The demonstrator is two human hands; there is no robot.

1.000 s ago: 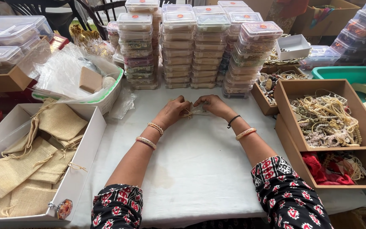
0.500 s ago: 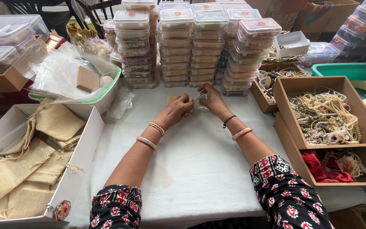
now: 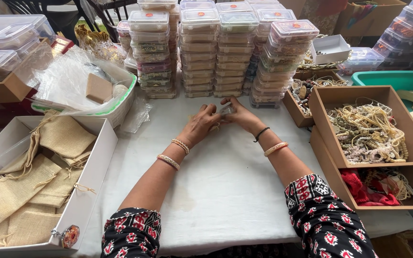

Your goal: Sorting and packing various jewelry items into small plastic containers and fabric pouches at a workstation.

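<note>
The left hand (image 3: 201,125) and right hand (image 3: 241,114) meet over the white desk (image 3: 225,181), fingers pinching a small clear packet (image 3: 226,110) between them. Just beyond stand stacks of lidded plastic boxes (image 3: 216,48); a white box of burlap pouches (image 3: 29,177) lies to the left.

A small clear plastic packet (image 3: 226,110), partly hidden, is pinched between both hands just above the white tablecloth.
</note>
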